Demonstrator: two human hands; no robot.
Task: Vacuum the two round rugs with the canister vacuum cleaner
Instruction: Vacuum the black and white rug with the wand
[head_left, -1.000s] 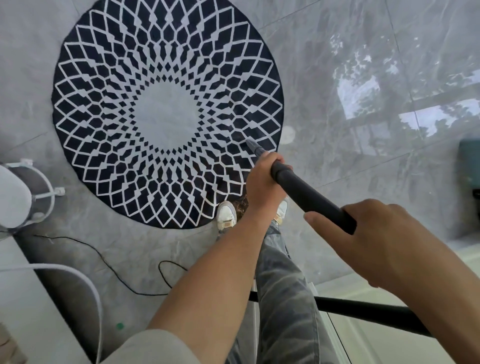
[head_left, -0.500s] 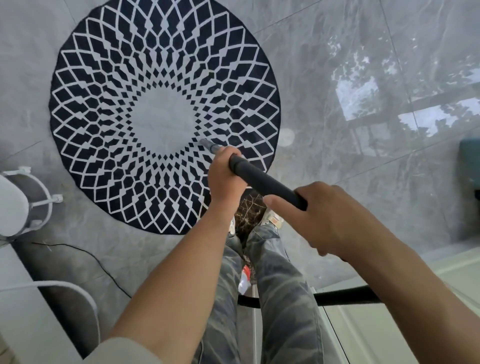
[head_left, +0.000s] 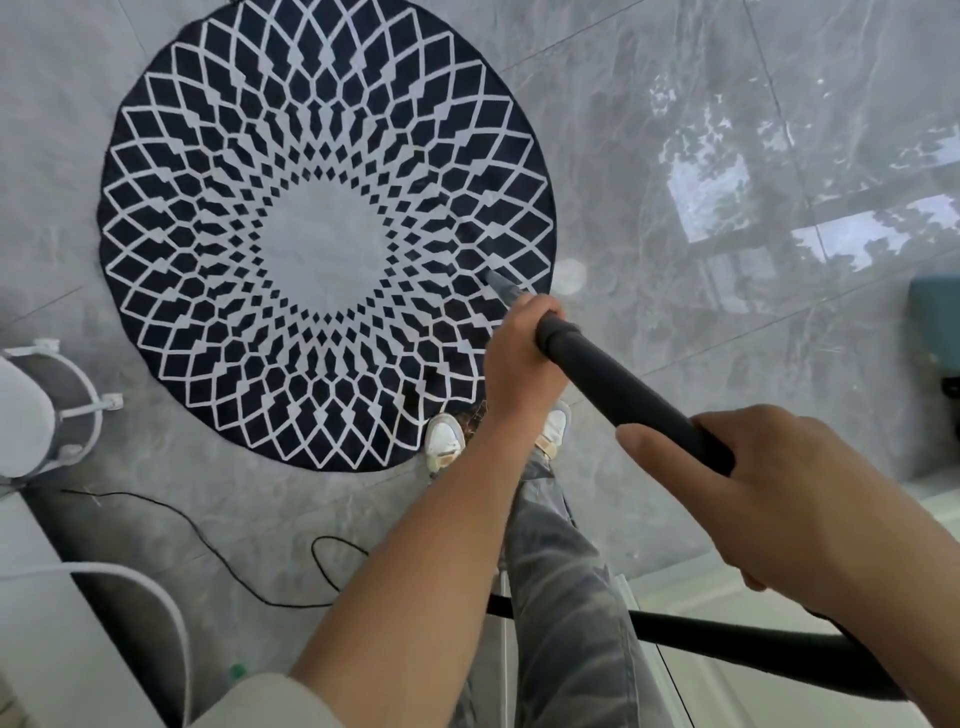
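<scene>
Far left: white stand with a wire ring frame, cut off by the frame edge. A thin black cord snakes across the grey tile floor below it and loops near the legs.

Round rug: flat on the floor, upper-left to centre of view. Dark navy or black ground, white lattice of diamond cells that shrink toward a plain pale grey disc in the middle. Thin, edge slightly wavy, top rim cut off by the frame. Near edge meets the toes of the white sneakers.

Nozzle: narrow grey tapered tip, over the rug's right side, just inside the rim. Tip looks down on the pile, but I cannot confirm contact.

Left hand: wrapped round the front end of the wand, right behind the nozzle, seen from the back of the hand, fingers curled under it.

Wand: matte black tube, running diagonally from the rug back toward lower right.

Right hand: holds the wand's rear end, fingers curled over it, thumb laid straight along the tube.

Hose: black, runs under the right forearm and behind the jeans.

Far right edge: teal object, partly out of frame, cannot identify.
</scene>
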